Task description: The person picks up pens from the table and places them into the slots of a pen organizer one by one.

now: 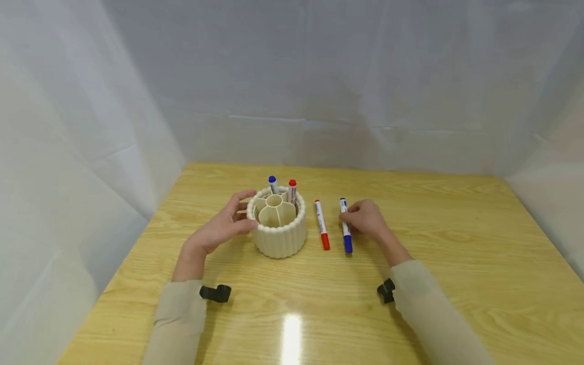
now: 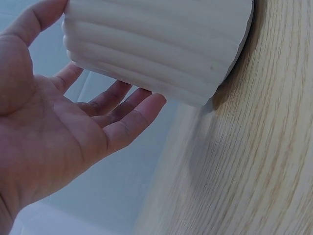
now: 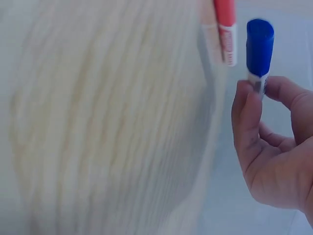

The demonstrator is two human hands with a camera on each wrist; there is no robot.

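A cream ribbed pen holder [image 1: 279,237] [image 2: 161,44] stands on the wooden table [image 1: 456,253]. A blue-capped marker [image 1: 272,183] and a red-capped marker [image 1: 292,190] stand upright in its back compartments. My left hand [image 1: 219,228] [image 2: 73,132] cups the holder's left side with straight fingers, thumb by the rim. A red marker [image 1: 322,225] [image 3: 226,29] lies flat just right of the holder. Beside it lies a blue marker [image 1: 348,242] [image 3: 259,44]. My right hand [image 1: 367,219] [image 3: 274,147] pinches this blue marker between thumb and fingertips, near its capped end.
White cloth walls [image 1: 319,76] close in the table at the back and on both sides. Black wrist mounts [image 1: 215,293] [image 1: 386,291] sit on my sleeves. Bare tabletop stretches to the right and toward the front edge.
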